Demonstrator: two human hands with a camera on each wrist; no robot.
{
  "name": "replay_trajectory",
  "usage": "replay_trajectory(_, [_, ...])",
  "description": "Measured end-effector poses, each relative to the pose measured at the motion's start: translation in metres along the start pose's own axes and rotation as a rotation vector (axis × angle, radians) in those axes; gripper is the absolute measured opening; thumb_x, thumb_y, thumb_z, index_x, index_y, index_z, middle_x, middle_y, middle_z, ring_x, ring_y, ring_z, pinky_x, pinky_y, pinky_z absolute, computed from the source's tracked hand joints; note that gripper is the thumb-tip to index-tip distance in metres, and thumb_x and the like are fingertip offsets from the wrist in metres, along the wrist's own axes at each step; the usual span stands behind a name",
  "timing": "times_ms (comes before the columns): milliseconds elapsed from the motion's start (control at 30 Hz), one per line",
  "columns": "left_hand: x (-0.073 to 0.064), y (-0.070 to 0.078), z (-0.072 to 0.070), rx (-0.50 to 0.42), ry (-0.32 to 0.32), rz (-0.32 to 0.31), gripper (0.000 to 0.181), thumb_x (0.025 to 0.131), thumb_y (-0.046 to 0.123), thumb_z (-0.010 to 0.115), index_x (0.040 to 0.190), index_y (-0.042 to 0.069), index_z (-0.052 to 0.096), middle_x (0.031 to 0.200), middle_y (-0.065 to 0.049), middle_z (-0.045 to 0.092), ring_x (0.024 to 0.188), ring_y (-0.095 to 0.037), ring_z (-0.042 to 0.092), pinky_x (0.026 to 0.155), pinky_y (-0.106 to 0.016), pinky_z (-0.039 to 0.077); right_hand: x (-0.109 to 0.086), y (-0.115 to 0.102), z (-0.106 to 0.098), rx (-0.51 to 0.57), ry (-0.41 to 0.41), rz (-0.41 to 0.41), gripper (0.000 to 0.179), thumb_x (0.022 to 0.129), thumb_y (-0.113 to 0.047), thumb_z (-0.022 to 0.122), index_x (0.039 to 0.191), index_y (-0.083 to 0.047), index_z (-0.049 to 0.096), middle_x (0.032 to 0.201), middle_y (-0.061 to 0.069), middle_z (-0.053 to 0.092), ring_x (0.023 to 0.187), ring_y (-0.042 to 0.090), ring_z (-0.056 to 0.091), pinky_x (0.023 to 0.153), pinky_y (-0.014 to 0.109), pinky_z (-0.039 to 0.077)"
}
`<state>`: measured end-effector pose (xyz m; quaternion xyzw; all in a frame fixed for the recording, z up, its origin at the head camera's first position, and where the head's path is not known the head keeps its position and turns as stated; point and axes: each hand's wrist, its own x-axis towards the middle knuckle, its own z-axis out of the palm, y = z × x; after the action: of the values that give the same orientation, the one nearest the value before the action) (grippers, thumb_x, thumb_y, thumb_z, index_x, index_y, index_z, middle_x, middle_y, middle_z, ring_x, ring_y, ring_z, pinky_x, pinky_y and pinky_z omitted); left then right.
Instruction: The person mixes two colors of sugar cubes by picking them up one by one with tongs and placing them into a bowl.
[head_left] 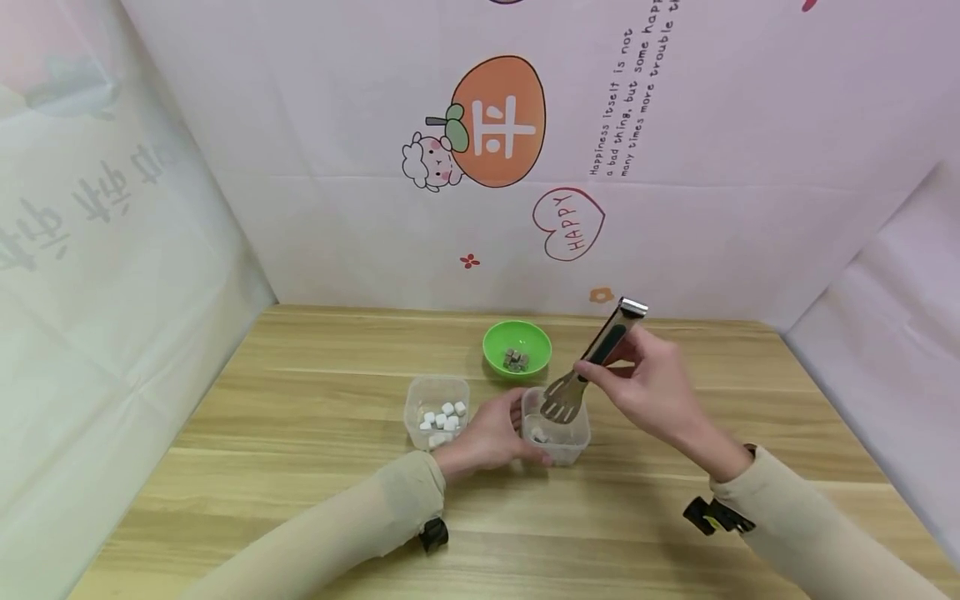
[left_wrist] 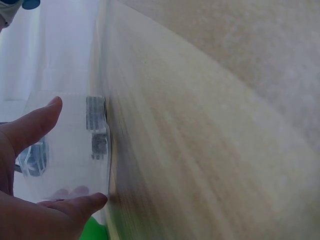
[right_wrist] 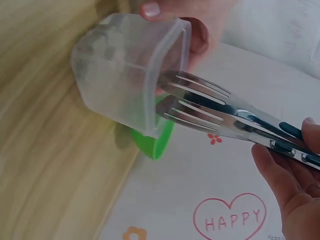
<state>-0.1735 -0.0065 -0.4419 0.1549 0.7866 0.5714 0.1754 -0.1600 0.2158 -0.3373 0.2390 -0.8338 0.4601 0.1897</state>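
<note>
My left hand (head_left: 491,432) grips a clear plastic container (head_left: 568,455) from its left side, thumb on the near wall and fingers on the far wall. A few small greyish pieces lie on its bottom, only faintly visible through the plastic. In my right hand (head_left: 654,390) are metal tongs (head_left: 604,343) with slotted, fork-like ends and dark grips, pinched between thumb and fingers. The tongs slant down, their ends at the container's mouth; the right wrist view shows the two tips (right_wrist: 192,102) slightly apart, with nothing visible between them.
Behind the container stands a green bowl (head_left: 498,340) holding several grey-brown cubes (head_left: 515,360). To the left, partly behind my left hand, is another clear container (head_left: 437,386) with several white cubes (head_left: 448,409). A printed white cloth (head_left: 360,242) hangs at the wooden table's (head_left: 315,383) back edge.
</note>
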Motion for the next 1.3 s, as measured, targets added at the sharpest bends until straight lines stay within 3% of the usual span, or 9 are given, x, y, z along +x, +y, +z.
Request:
replay_trajectory(233, [-0.001, 0.001, 0.000, 0.017, 0.004, 0.000, 0.105, 0.067, 0.004, 0.099, 0.156, 0.001, 0.043, 0.149, -0.016, 0.058, 0.137, -0.029, 0.056, 0.116, -0.037, 0.046, -0.009, 0.010, 0.012, 0.029, -0.085, 0.011, 0.026, 0.085, 0.004, 0.085, 0.097, -0.004, 0.064, 0.083, 0.002, 0.075, 0.078, 0.022, 0.075, 0.068, 0.028, 0.066])
replay_trajectory(567, [0.000, -0.001, 0.000, 0.025, 0.004, -0.001, 0.104, 0.068, 0.006, 0.100, 0.155, 0.003, 0.044, 0.150, -0.015, 0.057, 0.138, -0.029, 0.055, 0.116, -0.039, 0.045, -0.014, 0.018, 0.022, 0.051, -0.144, 0.064, 0.027, 0.086, 0.006, 0.084, 0.098, -0.007, 0.063, 0.082, -0.001, 0.073, 0.075, 0.017, 0.074, 0.067, 0.033, 0.066])
replay_trajectory(1000, [-0.001, 0.001, 0.000, 0.026, 0.007, -0.010, 0.104, 0.068, 0.005, 0.099, 0.156, 0.002, 0.044, 0.150, -0.014, 0.057, 0.138, -0.030, 0.055, 0.116, -0.038, 0.046, -0.012, 0.023, 0.027, 0.030, -0.125, 0.043, 0.023, 0.089, 0.000, 0.084, 0.098, -0.006, 0.063, 0.081, 0.000, 0.074, 0.073, 0.019, 0.073, 0.065, 0.031, 0.065])
replay_trajectory(1300, [-0.001, 0.001, 0.000, 0.019, 0.008, 0.003, 0.104, 0.067, 0.003, 0.099, 0.155, 0.002, 0.044, 0.148, -0.013, 0.059, 0.137, -0.027, 0.056, 0.115, -0.035, 0.046, -0.009, 0.025, 0.026, 0.028, -0.007, 0.061, 0.021, 0.089, 0.002, 0.083, 0.096, -0.004, 0.064, 0.082, 0.005, 0.075, 0.072, 0.020, 0.073, 0.063, 0.025, 0.064])
